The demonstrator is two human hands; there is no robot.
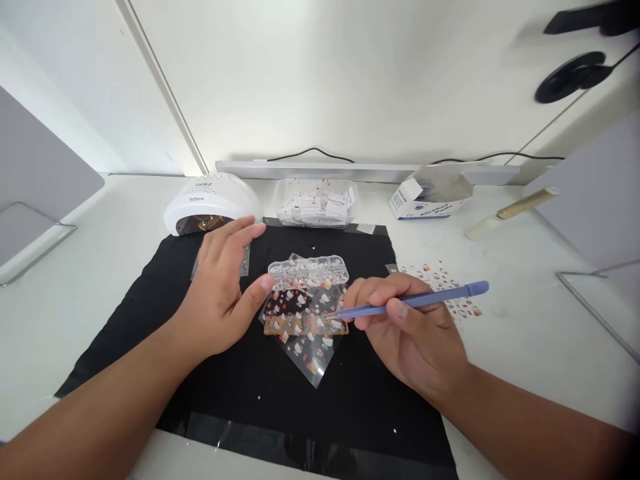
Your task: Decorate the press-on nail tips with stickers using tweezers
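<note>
White desk against a white wall, with a black mat [150,300] spread across the middle. On the mat lies a row of decorated nail tips [300,325] on top of a clear sticker sheet [310,353], with a small compartmented gem box [307,270] just behind them. The right hand [415,340] pinches purple tweezers [410,303] between thumb and fingers, the point resting at the right end of the nail tips. The left hand [225,293] rests flat on the mat beside them, fingers loosely spread and holding nothing, its thumb touching the left edge of the sheet. Behind stand a white nail lamp [213,200], a clear tub [315,203] of packets and a small carton [425,197]; another sticker sheet [445,287] lies on the desk at right.

Likely risks: the tweezer point could slip and knock a tip out of line, since only the thumb steadies the slick sheet. A nudge of the left hand could tip the gem box, which sits close by.
</note>
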